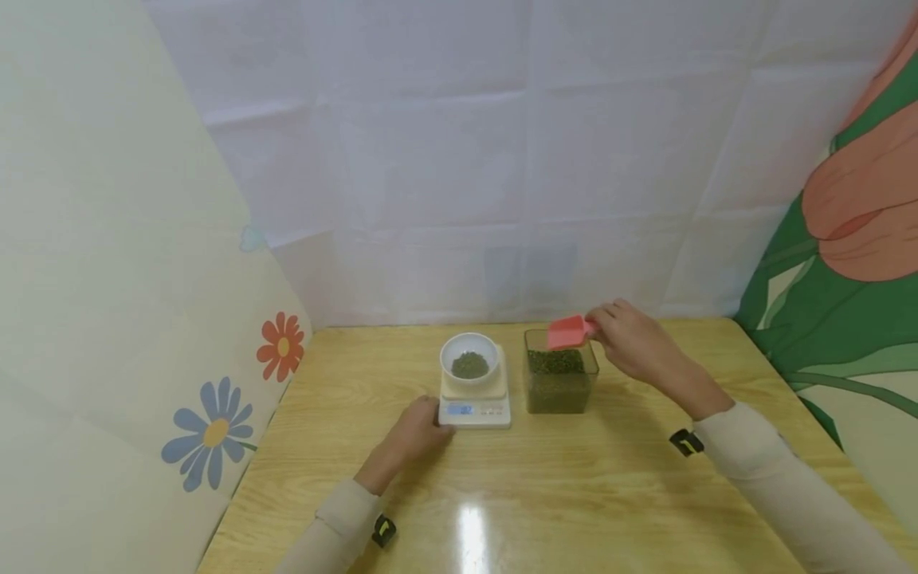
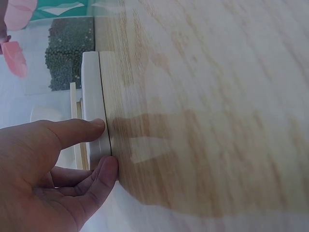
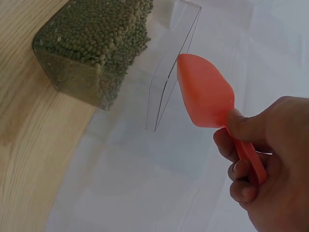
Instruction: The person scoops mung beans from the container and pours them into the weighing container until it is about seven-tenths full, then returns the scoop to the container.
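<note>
My right hand grips the handle of a red-pink plastic scoop, which hovers over the rim of a clear square container. Small green beans, probably mung beans, partly fill that container. In the head view the scoop's bowl shows no beans. My left hand holds the front left corner of a white kitchen scale, thumb and curled fingers against its edges. On the scale stands a white bowl with a small heap of green beans. The scale's display is lit, its digits too small to read.
Scale and container stand side by side on a wood-grain table. Behind the table hangs a creased white sheet. A wall with painted flowers rises at the left, and a large painted flower at the right.
</note>
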A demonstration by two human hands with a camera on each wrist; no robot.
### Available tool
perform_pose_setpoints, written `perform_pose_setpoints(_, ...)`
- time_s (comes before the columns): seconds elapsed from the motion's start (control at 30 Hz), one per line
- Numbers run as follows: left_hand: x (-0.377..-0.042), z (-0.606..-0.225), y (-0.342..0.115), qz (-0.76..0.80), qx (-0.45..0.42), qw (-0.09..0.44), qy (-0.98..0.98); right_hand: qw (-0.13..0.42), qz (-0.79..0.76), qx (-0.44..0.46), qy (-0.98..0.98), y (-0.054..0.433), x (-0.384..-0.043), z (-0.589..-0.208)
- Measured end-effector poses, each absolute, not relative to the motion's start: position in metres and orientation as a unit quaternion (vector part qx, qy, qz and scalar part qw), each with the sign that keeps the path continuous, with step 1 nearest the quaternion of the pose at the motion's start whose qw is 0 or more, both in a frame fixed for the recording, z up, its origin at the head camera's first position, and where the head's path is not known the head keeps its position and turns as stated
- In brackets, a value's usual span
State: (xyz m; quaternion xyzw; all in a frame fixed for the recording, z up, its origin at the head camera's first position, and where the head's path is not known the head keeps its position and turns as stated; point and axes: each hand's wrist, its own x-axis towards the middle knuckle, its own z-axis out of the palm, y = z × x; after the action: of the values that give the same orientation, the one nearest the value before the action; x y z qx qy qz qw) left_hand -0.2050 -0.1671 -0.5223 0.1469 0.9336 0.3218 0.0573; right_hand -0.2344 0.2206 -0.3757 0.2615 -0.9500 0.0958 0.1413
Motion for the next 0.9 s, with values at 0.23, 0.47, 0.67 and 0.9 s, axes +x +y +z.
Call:
perform_pose_setpoints(0.23, -0.206, -0.5228, -0.1678, 0.321, 0.147, 0.06, 0.934, 0.157, 0.086, 0.271, -0.946, 0.2216, -0.2349, -0.3764)
perform_pose_setpoints(0.47, -0.2064, -0.5227, -0.1674, 0.315, 0.144, 0.059, 0.936, 0.162, 0.07, 0.274, -0.945, 0.2213, -0.2359, -0.3769)
perform_pose_setpoints(0.67, -0.2058, -0.5208, -0.1672, 0.317, 0.145, 0.055, 0.936, 0.155, 0.06, 0.273, -0.947, 0.2176, -0.2376, -0.3777)
perform_pose_setpoints(0.9, -0.2054, -0.5208, -0.1679, 0.317, 0.147, 0.056, 0.935, 0.165, 0.035, 0.281, -0.945, 0.2128, -0.2383, -0.3814)
